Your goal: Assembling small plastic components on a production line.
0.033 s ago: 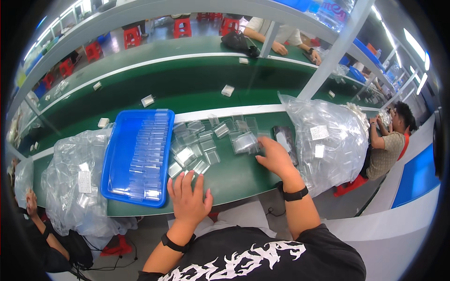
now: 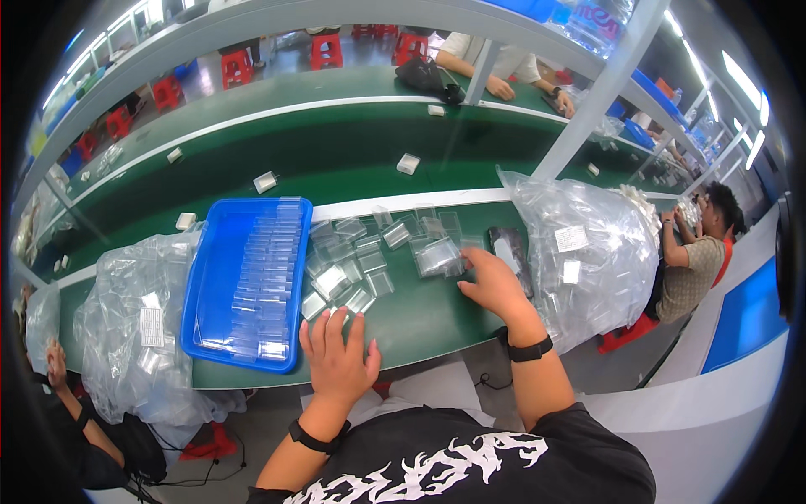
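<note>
My left hand (image 2: 340,357) rests palm down at the near edge of the green table (image 2: 428,323), fingers spread and holding nothing. Its fingertips lie just short of a loose pile of small clear plastic cases (image 2: 333,281). Over to the right, my right hand (image 2: 494,281) has its thumb apart from its fingers. Those fingertips are at the edge of another clear plastic case (image 2: 438,256), and I cannot tell if they touch it. Left of the pile, a blue tray (image 2: 220,252) carries a stacked row of clear plastic pieces (image 2: 273,260).
Large clear bags stand on both sides, a left bag (image 2: 126,311) and a right bag (image 2: 588,252). A dark phone-like slab (image 2: 510,256) lies by the right bag. Beyond a white rail (image 2: 403,202), small white boxes (image 2: 408,162) sit on a green belt. A grey post (image 2: 600,101) rises at right; co-workers sit nearby.
</note>
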A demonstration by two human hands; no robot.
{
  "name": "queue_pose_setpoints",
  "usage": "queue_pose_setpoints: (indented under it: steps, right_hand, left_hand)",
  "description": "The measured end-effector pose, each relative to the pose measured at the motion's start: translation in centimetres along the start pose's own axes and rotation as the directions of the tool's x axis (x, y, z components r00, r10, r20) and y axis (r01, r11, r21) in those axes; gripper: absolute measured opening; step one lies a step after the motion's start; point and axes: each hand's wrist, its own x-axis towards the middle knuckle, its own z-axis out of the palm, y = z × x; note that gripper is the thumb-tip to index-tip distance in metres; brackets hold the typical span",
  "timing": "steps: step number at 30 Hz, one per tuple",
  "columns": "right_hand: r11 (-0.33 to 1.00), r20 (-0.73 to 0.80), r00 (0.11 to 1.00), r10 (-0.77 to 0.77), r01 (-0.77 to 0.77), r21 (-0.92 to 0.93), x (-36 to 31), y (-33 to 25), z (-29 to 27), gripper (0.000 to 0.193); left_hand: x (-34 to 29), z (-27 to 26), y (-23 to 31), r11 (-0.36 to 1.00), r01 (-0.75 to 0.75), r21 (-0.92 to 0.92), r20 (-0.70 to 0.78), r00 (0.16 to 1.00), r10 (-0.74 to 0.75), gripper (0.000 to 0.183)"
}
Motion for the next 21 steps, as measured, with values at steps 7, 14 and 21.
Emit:
queue_pose_setpoints:
  steps: [7,14,21]
  right_hand:
    - [0.997,0.108,0.992,0.072,-0.071,-0.008,1.0,-1.2,-1.1,0.060]
    - [0.988,0.139,0.980,0.144,-0.149,0.027,0.3,-2.3,-1.9,0.062]
    - [0.723,0.001,0.956,0.294,-0.223,0.654,0.7,-2.4,-3.6,0.051]
  left_hand:
    - [0.3,0.1,-0.1,0.999,-0.022,0.025,0.011,1.000,0.022,0.047]
    - [0.1,0.2,-0.3,1.000,-0.005,-0.016,-0.011,1.000,0.004,0.047]
    - [0.1,0.2,-0.5,0.999,-0.022,-0.048,-0.045,0.999,0.020,0.045]
